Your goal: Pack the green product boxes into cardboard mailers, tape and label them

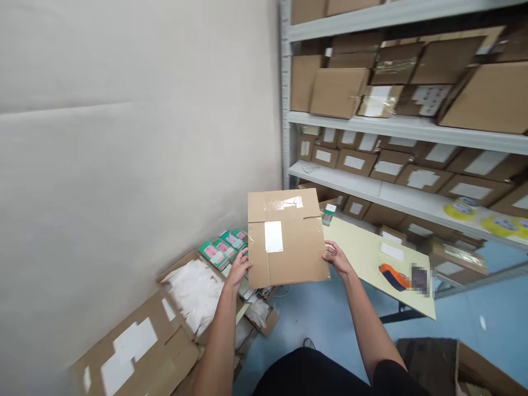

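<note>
A flattened-looking brown cardboard box (301,247) is held up in front of me, with a white label on its face and clear tape near its upper edge. My left hand (239,268) grips its left side, fingers partly behind the cardboard. On the opposite edge, my right hand (336,258) pinches the lower right side. Whether the box has any depth or contents cannot be seen. Behind its left edge lie several green-and-pink packets (223,247). A pale table (358,247) extends behind and to the right of my right hand.
Metal shelving (396,126) full of labelled cartons stands at the right, with yellow tape rolls (461,209) on one shelf. An orange-and-dark tool (394,276) lies on the table. White bags fill an open carton (193,291) at left. Another open box (487,368) sits at lower right.
</note>
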`<state>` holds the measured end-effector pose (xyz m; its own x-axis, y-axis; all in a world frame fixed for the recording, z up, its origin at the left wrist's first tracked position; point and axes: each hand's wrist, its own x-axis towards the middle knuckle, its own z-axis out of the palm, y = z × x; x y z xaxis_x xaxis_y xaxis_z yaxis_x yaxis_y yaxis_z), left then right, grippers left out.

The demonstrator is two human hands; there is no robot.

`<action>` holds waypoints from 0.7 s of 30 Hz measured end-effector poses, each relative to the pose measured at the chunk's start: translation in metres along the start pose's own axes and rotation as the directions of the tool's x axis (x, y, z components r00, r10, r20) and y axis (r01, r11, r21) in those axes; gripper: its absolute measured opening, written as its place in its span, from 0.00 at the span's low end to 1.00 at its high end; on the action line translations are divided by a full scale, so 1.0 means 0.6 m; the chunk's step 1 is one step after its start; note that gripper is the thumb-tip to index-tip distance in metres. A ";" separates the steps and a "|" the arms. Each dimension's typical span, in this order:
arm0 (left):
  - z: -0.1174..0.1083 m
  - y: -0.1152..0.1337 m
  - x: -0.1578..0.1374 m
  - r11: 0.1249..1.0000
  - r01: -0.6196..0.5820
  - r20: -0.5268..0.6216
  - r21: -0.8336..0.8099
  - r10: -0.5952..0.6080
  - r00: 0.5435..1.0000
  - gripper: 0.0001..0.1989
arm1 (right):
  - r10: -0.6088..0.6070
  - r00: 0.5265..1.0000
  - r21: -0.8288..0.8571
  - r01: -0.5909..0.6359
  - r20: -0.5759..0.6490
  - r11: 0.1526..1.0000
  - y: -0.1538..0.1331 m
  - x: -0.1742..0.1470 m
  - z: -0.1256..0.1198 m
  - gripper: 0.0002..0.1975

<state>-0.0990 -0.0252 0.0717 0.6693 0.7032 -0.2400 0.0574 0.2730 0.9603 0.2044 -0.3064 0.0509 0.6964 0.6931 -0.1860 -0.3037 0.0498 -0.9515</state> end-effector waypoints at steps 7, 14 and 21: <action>0.241 0.012 0.118 0.995 0.066 0.154 0.072 -0.076 0.985 0.34 | -0.035 0.983 0.052 0.045 -0.183 0.998 -0.027 -0.012 -0.226 0.33; 0.358 0.003 0.232 0.974 0.144 0.398 0.173 -0.202 0.895 0.45 | -0.003 0.951 0.123 0.043 -0.309 0.991 -0.028 -0.023 -0.332 0.32; 0.452 0.001 0.370 0.969 0.154 0.581 0.194 -0.240 0.778 0.38 | 0.030 0.868 0.137 0.044 -0.495 0.990 -0.029 0.007 -0.368 0.32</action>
<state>0.2505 -0.0466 0.0576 0.9371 0.1005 -0.3344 0.3023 0.2457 0.9210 0.3563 -0.4633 0.0124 0.9174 0.2476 -0.3115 -0.3591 0.1780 -0.9162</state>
